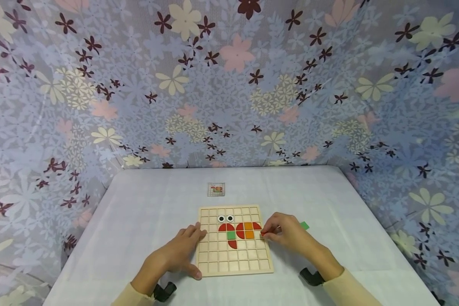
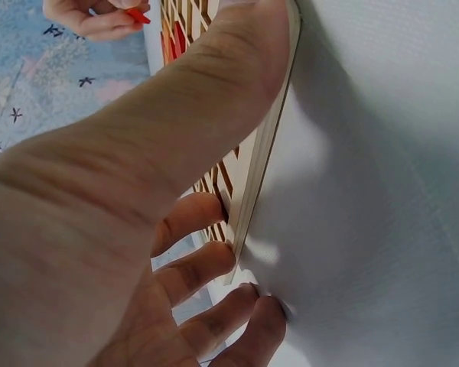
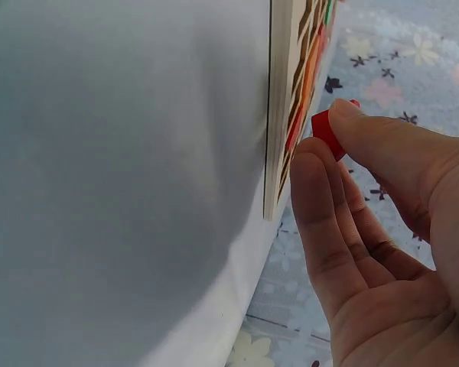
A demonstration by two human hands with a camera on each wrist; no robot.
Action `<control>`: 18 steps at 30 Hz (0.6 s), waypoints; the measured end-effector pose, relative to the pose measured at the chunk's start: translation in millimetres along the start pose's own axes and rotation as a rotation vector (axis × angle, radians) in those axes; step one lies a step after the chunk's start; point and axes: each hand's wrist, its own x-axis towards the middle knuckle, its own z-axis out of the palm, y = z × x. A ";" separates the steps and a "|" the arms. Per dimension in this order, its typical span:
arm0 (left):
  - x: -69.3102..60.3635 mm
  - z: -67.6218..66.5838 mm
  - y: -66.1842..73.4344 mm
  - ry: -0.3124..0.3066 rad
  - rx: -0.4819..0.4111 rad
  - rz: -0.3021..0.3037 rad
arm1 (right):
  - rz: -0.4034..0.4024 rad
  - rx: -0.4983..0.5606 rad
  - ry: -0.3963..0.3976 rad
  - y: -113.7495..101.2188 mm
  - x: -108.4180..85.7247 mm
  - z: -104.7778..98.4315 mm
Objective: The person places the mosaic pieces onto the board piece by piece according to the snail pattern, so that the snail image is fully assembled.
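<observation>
A wooden grid board (image 1: 248,266) lies on the table. On it sit two round eye pieces (image 1: 225,219), several red curved pieces (image 1: 232,244), a green square (image 1: 231,235) and two orange squares (image 1: 249,234). At the board's left edge rests my left hand (image 1: 177,253), its thumb by the near corner and the other fingers spread along the side, some touching the table. Thumb and fingertips of my right hand (image 1: 290,233) pinch a small red piece (image 3: 327,134) just above the right edge; its full shape is partly hidden by the fingers.
Behind the board lies a small picture card (image 1: 216,189) with a gridded coloured pattern. A green piece (image 1: 304,225) shows beyond the right hand, partly covered by it. Flowered cloth (image 1: 237,106) hangs along the back and sides of the white table (image 1: 153,199).
</observation>
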 end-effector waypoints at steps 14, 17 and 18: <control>2.3 0.3 -3.5 0.005 0.005 0.000 | -0.017 -0.073 -0.046 3.3 12.3 11.7; 1.0 0.8 -3.8 0.009 -0.003 0.008 | -0.035 -0.099 -0.044 3.4 14.1 13.2; 0.6 0.9 -4.0 0.012 -0.005 0.009 | -0.043 -0.102 -0.044 3.0 14.5 13.2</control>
